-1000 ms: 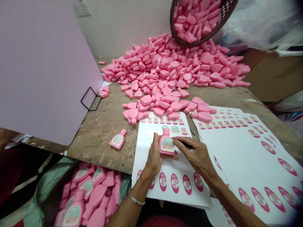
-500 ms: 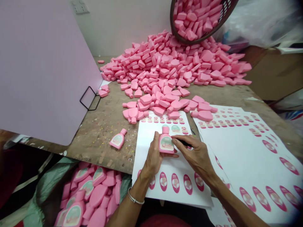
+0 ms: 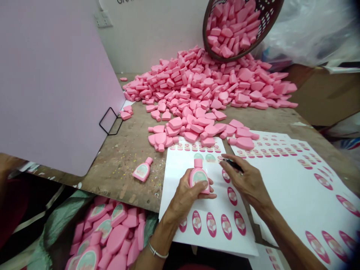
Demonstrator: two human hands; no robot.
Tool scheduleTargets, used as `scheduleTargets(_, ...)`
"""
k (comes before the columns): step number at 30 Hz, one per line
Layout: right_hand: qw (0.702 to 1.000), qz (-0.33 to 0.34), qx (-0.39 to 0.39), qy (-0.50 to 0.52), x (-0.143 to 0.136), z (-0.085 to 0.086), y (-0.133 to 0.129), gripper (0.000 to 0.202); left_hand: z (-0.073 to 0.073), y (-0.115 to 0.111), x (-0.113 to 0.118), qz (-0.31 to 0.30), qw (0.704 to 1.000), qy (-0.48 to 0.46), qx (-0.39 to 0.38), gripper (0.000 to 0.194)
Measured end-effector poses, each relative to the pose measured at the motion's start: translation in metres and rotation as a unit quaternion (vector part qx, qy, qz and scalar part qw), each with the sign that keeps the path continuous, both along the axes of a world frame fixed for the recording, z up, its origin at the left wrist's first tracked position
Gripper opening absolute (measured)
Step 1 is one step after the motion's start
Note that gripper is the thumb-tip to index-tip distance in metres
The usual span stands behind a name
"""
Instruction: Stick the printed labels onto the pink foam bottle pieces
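My left hand (image 3: 188, 195) grips a small pink bottle-shaped piece (image 3: 198, 176) with a green and pink label on its front, held upright over a white sticker sheet (image 3: 180, 168). My right hand (image 3: 247, 180) hovers just right of it and holds a thin dark tool (image 3: 232, 163), its tip close to the green stickers (image 3: 204, 157) near the sheet's top. Pink oval stickers (image 3: 210, 224) line the sheet's near edge.
A big heap of plain pink pieces (image 3: 202, 90) spills from a tilted brown basket (image 3: 267, 18) at the back. One labelled piece (image 3: 143, 170) lies on the worn table. More sticker sheets (image 3: 292, 176) lie right. A bag of labelled pieces (image 3: 107, 232) sits below left, beside a lilac board (image 3: 50, 82).
My right hand has left the bottle's label and moved up and right toward the green stickers. My left hand turned the bottle slightly and keeps hold of it.
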State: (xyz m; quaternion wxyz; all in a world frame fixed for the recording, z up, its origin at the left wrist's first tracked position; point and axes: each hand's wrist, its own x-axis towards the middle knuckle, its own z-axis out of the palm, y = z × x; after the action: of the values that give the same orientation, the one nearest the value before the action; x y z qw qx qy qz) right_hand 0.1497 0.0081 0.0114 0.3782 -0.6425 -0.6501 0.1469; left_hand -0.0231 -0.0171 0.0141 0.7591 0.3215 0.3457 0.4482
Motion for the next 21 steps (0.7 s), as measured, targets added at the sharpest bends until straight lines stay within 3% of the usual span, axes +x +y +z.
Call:
scheduleTargets(4,0.979,0.120,-0.115,0.121,-0.023,0.002,-0.007,0.053,0.011,-0.013,-0.003,-0.071,0.997,-0.009,-0.005,0.036)
scheduleTargets(7,0.979,0.117,-0.117,0.122,-0.030,-0.002,0.001,0.046,0.013,-0.023,-0.019,-0.094,0.995,0.029,-0.006,0.035)
scheduleTargets(10,0.990,0.075,-0.099,0.068,-0.014,-0.010,0.033,0.045,0.006,-0.025,-0.051,-0.019,0.982,0.189,0.023,0.031)
scheduleTargets(12,0.996,0.032,-0.080,-0.013,0.002,-0.015,0.062,0.047,-0.002,-0.019,-0.076,0.092,0.929,0.352,0.068,0.035)
scheduleTargets(14,0.992,0.000,-0.076,-0.100,0.012,-0.019,0.088,0.051,-0.011,-0.011,-0.099,0.169,0.840,0.505,0.110,0.037)
scheduleTargets(17,0.981,-0.026,-0.086,-0.170,0.012,-0.024,0.113,0.054,-0.020,0.001,-0.121,0.182,0.715,0.663,0.130,0.036)
scheduleTargets(21,0.973,-0.077,-0.076,-0.204,-0.002,-0.030,0.120,0.051,-0.022,0.008,-0.126,0.223,0.613,0.730,0.201,0.033)
